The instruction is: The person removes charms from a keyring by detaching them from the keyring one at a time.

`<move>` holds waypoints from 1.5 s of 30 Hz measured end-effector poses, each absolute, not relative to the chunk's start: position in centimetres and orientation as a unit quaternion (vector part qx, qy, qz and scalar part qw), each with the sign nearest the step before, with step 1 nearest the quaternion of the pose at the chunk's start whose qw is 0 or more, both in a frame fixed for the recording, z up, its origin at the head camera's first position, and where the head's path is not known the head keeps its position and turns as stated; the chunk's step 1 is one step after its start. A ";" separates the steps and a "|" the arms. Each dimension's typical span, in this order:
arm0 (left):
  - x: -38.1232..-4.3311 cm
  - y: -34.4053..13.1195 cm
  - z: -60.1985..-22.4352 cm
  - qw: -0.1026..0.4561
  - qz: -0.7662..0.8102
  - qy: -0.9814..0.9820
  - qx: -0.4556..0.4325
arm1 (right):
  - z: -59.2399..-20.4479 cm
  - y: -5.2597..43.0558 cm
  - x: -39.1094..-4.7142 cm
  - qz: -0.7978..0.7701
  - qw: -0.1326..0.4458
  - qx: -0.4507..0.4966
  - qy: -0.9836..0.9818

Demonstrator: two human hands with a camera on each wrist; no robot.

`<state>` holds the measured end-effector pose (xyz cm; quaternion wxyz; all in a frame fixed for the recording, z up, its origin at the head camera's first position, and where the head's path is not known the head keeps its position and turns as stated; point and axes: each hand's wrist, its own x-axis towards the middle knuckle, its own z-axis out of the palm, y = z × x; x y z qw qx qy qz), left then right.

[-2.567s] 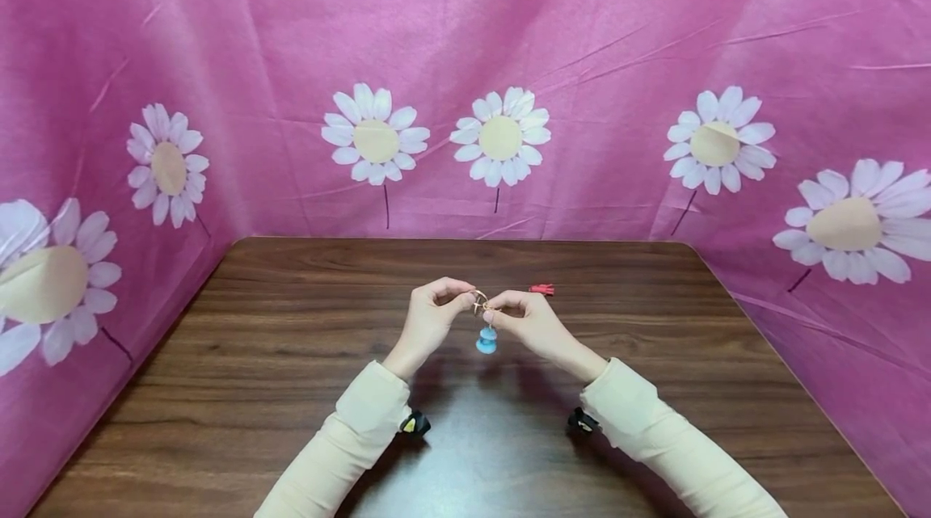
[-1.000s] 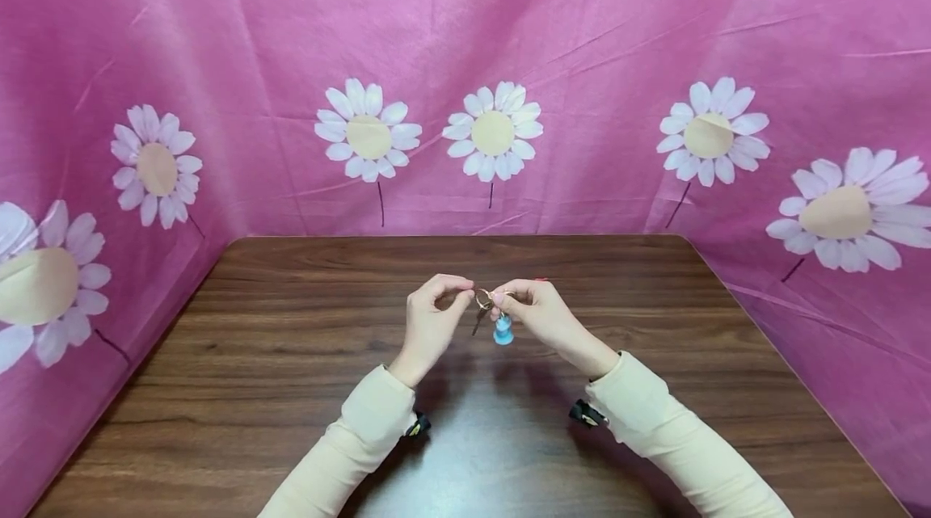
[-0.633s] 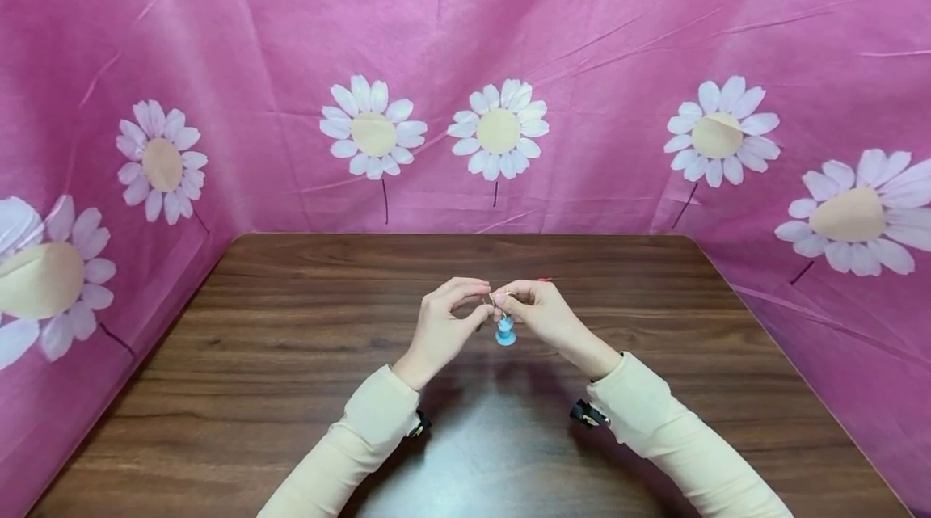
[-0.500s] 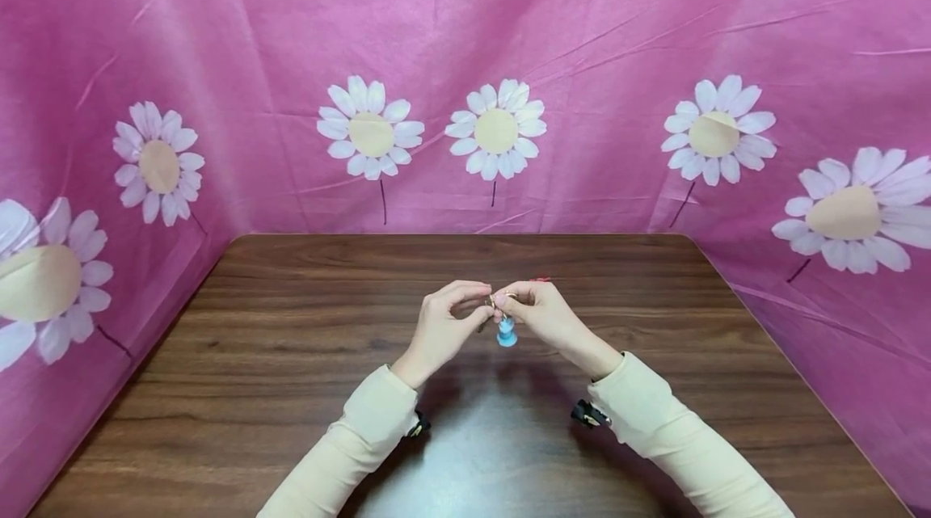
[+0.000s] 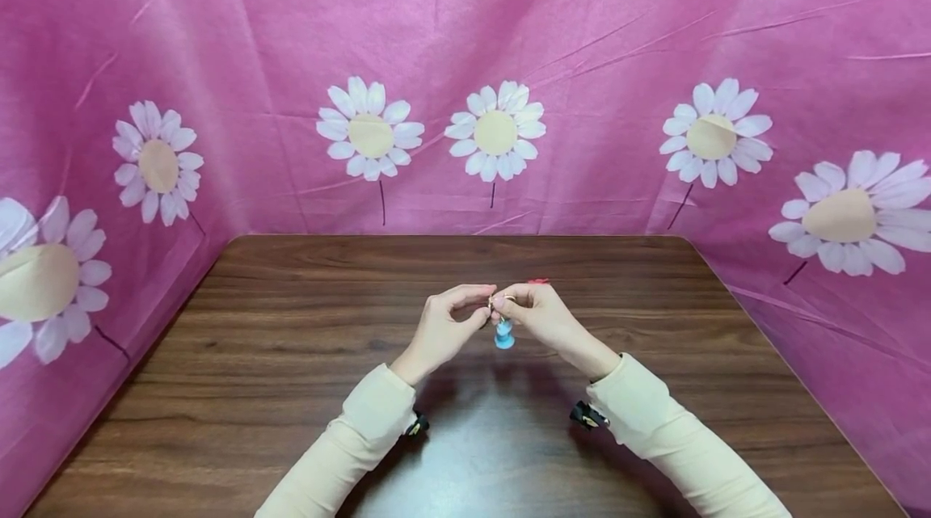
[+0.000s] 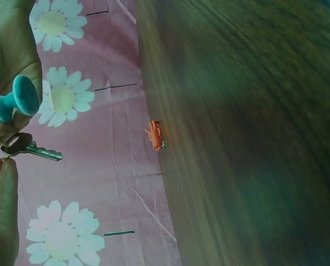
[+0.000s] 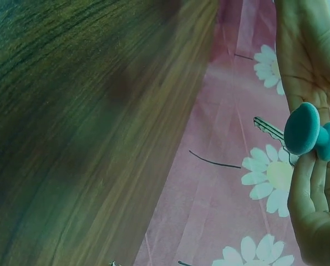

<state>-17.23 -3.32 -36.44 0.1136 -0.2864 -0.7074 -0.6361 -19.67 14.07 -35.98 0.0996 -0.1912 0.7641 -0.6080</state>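
Observation:
Above the middle of the table, both hands meet at a gold key ring (image 5: 491, 304). My left hand (image 5: 445, 326) pinches the ring's near-left side between thumb and fingertips. My right hand (image 5: 547, 317) pinches the ring from the other side. A blue spool-shaped charm (image 5: 504, 334) hangs below the right fingertips, and its two rounded ends show in the right wrist view. A metal key (image 6: 40, 151) on the ring sticks out between the hands in the left wrist view; its head lies by the fingertips. Fingers partly cover the ring.
A small red charm (image 5: 539, 281) lies on the brown wooden table (image 5: 291, 356) behind the right hand, which partly hides it in the head view. A pink cloth (image 5: 582, 33) printed with daisies surrounds the table's back and sides.
The ring and blue charm have shifted slightly right since the first frame. The left hand let its fingers draw back from the ring, then moved right onto it again; the key swung into view.

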 end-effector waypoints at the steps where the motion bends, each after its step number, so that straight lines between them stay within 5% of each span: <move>1: -17.3 -3.3 -36.5 0.112 -0.638 -0.706 -0.288 | -36.0 14.0 -19.7 -0.608 0.098 -0.191 0.765; 20: -17.3 -3.6 -36.4 0.090 -0.629 -0.716 -0.290 | -36.3 14.0 -19.5 -0.616 0.132 -0.185 0.754; 45: -18.8 -3.2 -39.3 0.157 -0.632 -0.683 -0.332 | -37.1 13.6 -19.4 -0.592 0.107 -0.224 0.767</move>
